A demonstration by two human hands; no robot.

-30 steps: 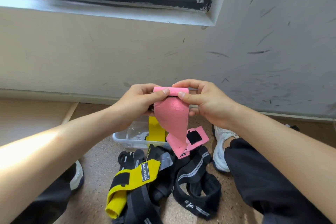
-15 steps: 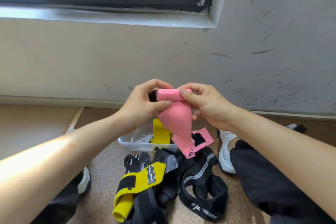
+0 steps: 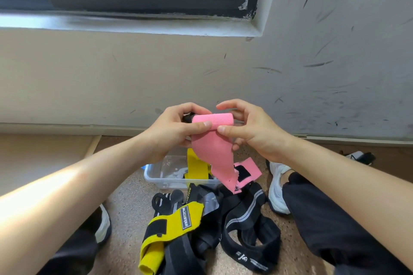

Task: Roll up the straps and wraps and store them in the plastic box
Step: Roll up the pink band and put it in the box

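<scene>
The pink wrap (image 3: 214,152), partly rolled at its top, hung over the clear plastic box (image 3: 154,179); black and yellow straps (image 3: 245,219) lay heaped beside it, one perhaps inside.

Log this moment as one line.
step: roll up | pink wrap: part rolled, end hanging | left hand: grips roll | right hand: pinches wrap | box: open | straps: unrolled pile
</scene>
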